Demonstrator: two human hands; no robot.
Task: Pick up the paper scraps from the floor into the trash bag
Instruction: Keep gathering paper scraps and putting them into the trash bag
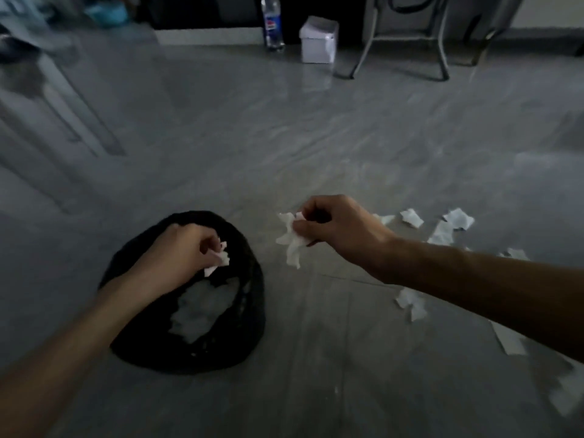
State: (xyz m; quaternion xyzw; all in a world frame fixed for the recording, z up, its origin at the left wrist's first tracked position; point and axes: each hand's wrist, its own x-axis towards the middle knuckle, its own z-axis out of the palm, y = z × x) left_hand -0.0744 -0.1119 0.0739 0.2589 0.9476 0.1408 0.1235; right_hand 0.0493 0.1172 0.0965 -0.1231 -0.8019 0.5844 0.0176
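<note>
White paper scraps (442, 230) lie scattered on the grey floor (316, 137) at the right, with more already inside the open black trash bag (249, 324). The left hand (177, 251) pinches a small scrap (219, 257) in closed fingers over the bag's mouth, while the right hand (335, 226) grips a larger crumpled piece (290, 238) just beside the rim. Released there, that light piece would likely land outside the bag; the only readable label is Pepsi on the bottle (272, 22) at the far wall.

At lower left of the frame, the left hand (177, 251) is pinching a small scrap (219, 259) over the open black trash bag (249, 298). The right hand (335, 229) at centre is gripping a crumpled scrap (290, 238), while loose scraps (410, 303) are lying on the floor (284, 137) at right.
</note>
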